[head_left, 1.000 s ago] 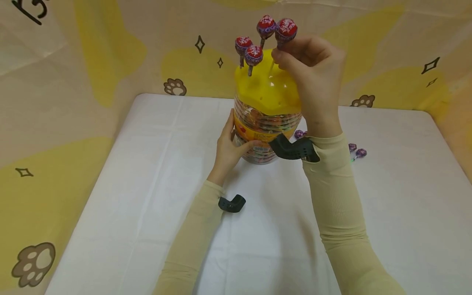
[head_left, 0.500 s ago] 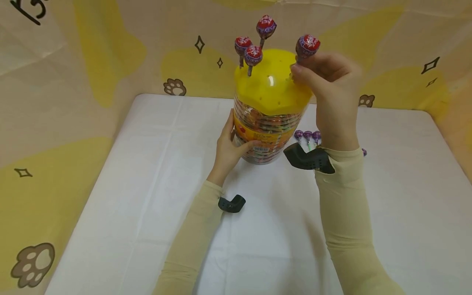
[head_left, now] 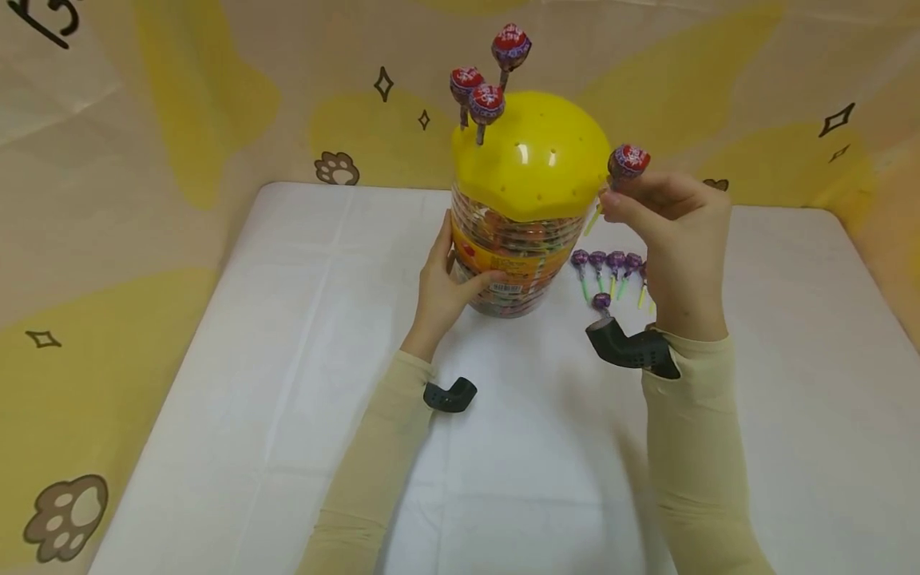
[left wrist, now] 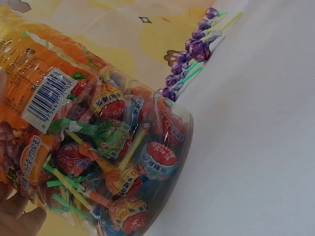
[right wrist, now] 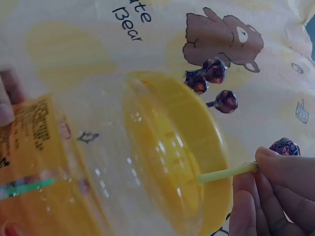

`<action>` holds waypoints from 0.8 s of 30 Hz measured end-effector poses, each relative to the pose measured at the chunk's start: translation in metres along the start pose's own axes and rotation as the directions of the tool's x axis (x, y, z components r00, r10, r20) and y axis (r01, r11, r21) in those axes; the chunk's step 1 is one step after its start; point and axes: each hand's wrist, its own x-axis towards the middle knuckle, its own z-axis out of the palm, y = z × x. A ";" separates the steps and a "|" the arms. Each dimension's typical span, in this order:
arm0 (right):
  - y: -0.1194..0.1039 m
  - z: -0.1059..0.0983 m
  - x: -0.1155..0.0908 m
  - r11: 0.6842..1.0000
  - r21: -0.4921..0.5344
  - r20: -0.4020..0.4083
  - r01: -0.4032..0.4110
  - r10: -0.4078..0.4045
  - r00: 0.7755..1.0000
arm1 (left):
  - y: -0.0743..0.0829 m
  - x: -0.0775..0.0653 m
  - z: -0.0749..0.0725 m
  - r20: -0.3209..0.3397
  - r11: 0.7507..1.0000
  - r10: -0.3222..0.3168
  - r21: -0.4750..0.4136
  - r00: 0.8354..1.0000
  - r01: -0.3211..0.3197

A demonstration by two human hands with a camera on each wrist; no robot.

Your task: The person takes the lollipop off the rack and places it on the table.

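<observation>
A clear ribbed plastic jar (head_left: 513,267) full of wrapped lollipops stands upright on the table under a domed yellow lid (head_left: 532,160) with small holes. My left hand (head_left: 453,291) grips its left side, thumb across the front label. Three lollipops (head_left: 486,104) stand in the lid's left and back part, heads up. Beside the lid's right edge, my right hand (head_left: 672,231) pinches a red-and-purple lollipop (head_left: 628,162) just below its head. Its yellow stick (right wrist: 226,173) points down past the lid's rim in the right wrist view; whether it touches the rim I cannot tell.
Several purple-wrapped lollipops (head_left: 616,260) lie in a row on the white table (head_left: 345,319), right of the jar, partly hidden by my right hand and wrist mount. A patterned cloth (head_left: 402,144) hangs behind the table.
My right hand has drawn the lollipop from above the lid's middle to the right and down, beside the lid. More of the row of lollipops shows. My left hand has kept its grip.
</observation>
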 end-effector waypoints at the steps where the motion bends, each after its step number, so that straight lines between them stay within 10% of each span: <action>1: 0.002 -0.003 -0.002 1.000 -0.006 -0.002 -0.012 0.012 1.000 | 0.000 0.000 0.000 -0.002 1.000 0.000 0.003 1.000 0.000; 11: 0.026 -0.038 -0.018 0.981 -0.123 0.012 -0.152 0.154 0.988 | 0.000 0.000 0.000 -0.002 1.000 -0.009 0.012 1.000 0.009; 24: 0.045 -0.088 -0.029 0.879 -0.362 0.008 -0.310 0.336 0.942 | 0.000 0.001 0.001 -0.007 1.000 -0.001 0.006 1.000 0.001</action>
